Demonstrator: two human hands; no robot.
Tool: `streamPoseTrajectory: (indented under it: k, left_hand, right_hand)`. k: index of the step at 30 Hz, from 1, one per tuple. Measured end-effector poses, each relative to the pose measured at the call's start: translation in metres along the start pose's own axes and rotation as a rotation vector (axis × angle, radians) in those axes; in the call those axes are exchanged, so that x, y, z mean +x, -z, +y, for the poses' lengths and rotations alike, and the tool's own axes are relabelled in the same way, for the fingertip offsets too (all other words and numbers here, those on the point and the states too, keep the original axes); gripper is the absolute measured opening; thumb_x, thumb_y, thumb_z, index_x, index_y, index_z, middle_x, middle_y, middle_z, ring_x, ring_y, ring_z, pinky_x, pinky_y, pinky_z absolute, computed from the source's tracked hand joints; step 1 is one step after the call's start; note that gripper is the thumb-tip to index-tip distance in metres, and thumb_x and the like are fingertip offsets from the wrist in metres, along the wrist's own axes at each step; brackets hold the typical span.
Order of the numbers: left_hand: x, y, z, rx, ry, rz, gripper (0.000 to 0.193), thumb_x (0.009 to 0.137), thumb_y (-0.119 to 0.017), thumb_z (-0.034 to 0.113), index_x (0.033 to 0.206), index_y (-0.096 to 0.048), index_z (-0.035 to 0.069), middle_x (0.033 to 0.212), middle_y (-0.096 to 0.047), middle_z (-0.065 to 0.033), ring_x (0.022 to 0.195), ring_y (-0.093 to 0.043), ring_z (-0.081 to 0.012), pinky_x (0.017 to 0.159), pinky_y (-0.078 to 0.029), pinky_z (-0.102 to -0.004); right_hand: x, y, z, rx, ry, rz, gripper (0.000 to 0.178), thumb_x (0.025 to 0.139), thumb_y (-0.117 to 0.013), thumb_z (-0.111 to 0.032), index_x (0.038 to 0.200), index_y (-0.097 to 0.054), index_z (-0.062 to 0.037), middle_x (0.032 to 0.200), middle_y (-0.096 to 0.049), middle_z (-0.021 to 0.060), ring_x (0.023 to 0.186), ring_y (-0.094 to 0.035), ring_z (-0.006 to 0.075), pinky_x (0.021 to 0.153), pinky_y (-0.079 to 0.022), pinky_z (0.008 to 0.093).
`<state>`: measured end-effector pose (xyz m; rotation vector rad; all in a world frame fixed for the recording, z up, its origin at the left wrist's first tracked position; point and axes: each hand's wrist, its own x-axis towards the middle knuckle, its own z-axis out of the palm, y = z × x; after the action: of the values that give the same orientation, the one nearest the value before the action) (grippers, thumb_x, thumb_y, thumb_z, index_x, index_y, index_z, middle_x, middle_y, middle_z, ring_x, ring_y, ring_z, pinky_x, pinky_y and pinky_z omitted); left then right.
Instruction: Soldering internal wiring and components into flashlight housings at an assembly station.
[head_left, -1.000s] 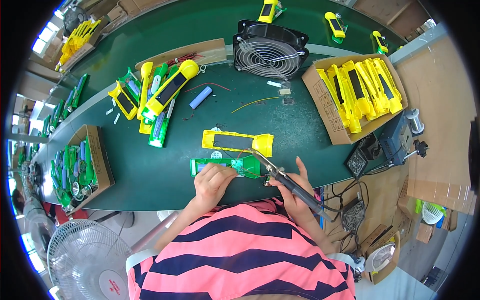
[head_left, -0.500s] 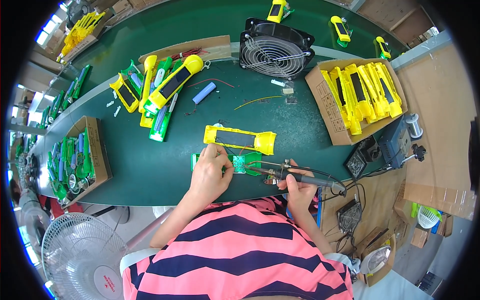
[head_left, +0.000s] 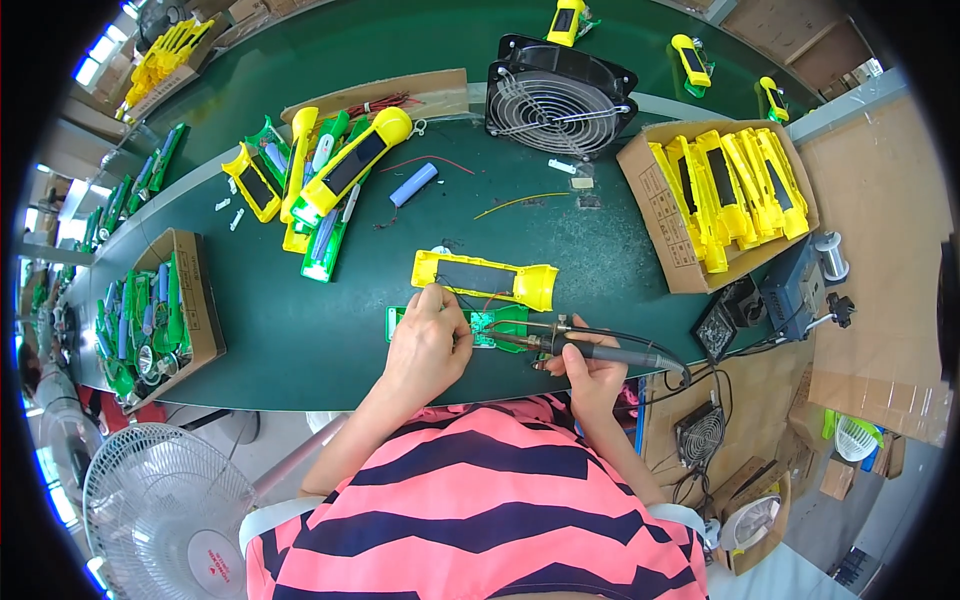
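On your left, one box (head_left: 206,312) of green parts sat on the green surface (head_left: 300,350), too jumbled to count. Next came one pile (head_left: 358,158) of yellow and green pieces, then one loose blue battery (head_left: 414,185). Your left hand (head_left: 428,345) bent over one green case (head_left: 514,317) lying near the front edge. Its fingers were curled, but I cannot tell if they pinched anything. One circuit board (head_left: 484,324) sat inside the case. One yellow shell (head_left: 477,277) lay just behind. Farther back stood one black fan (head_left: 561,110). Your right hand (head_left: 592,380) gripped one soldering iron (head_left: 612,353); its tip pointed left to the board. Three yellow lamps (head_left: 692,62) lay far back. One box (head_left: 656,215) on your right was full of yellow shells.
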<state>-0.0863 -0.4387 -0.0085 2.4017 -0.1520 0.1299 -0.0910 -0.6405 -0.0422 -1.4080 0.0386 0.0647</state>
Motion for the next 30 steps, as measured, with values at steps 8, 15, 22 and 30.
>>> streamPoseTrajectory:
  k: [8,15,22,30]
  left_hand:
    - [0.002,0.001,-0.001,0.006,0.022,-0.029,0.010,0.058,-0.062,-0.002,0.063,-0.054,0.001,0.081,-0.048,-0.0104,0.077,-0.051,-0.0277,0.065,-0.044,-0.0347]
    - [0.004,0.001,-0.002,0.022,0.036,-0.081,0.008,0.059,-0.062,0.000,0.063,-0.054,0.001,0.082,-0.049,-0.0109,0.081,-0.051,-0.0278,0.069,-0.044,-0.0353]
    - [0.006,0.003,0.001,0.039,-0.005,-0.041,0.004,0.060,-0.057,-0.002,0.060,-0.053,0.000,0.080,-0.049,-0.0118,0.076,-0.052,-0.0288,0.064,-0.046,-0.0361]
    - [0.004,0.001,0.000,0.046,0.008,-0.049,0.006,0.060,-0.058,-0.001,0.063,-0.052,0.001,0.081,-0.049,-0.0122,0.077,-0.052,-0.0293,0.066,-0.045,-0.0372]
  right_hand:
    - [0.002,-0.001,-0.001,0.038,-0.022,0.008,0.022,0.079,-0.057,0.000,0.098,-0.047,0.0065,0.082,-0.057,0.0162,0.060,-0.061,0.0149,0.051,-0.051,0.0217]
    - [0.001,0.004,-0.007,0.081,-0.016,0.051,0.018,0.079,-0.054,0.000,0.096,-0.050,0.0040,0.069,-0.060,0.0129,0.054,-0.058,0.0138,0.048,-0.046,0.0211]
    - [-0.003,0.020,-0.002,0.056,0.060,0.044,0.023,0.080,-0.055,-0.001,0.101,-0.048,0.0065,0.102,-0.051,0.0188,0.064,-0.061,0.0149,0.053,-0.050,0.0218]
    - [-0.005,0.021,-0.003,0.044,0.067,0.043,0.021,0.080,-0.055,0.000,0.099,-0.049,0.0071,0.108,-0.046,0.0189,0.065,-0.061,0.0156,0.054,-0.050,0.0216]
